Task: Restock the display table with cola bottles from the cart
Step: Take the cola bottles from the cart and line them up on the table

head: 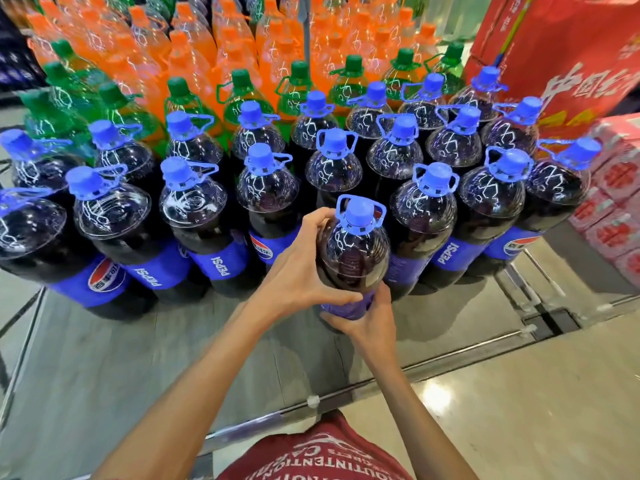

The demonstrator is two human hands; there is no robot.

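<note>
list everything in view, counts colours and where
cola bottles: roughly twenty, dark with blue caps, front rows on table
held cola bottle: one, dark, blue cap, front of rows
green-capped bottles: several, green, behind the cola
orange bottles: many, orange, at back
display table: one, grey, under the bottles
red box: one, red, upper right
stacked packs: several, pink-red, right edge
left hand: one, grips held bottle's shoulder
right hand: one, grips its label

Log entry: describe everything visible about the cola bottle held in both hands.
The cola bottle is large, clear plastic, filled with dark cola and upright. It has a blue cap with a blue carry-handle ring at the neck, and a blue label low down. The left hand wraps its shoulder; the right hand grips the label band. It stands in a front-row gap on the display table; its base is hidden.
</note>
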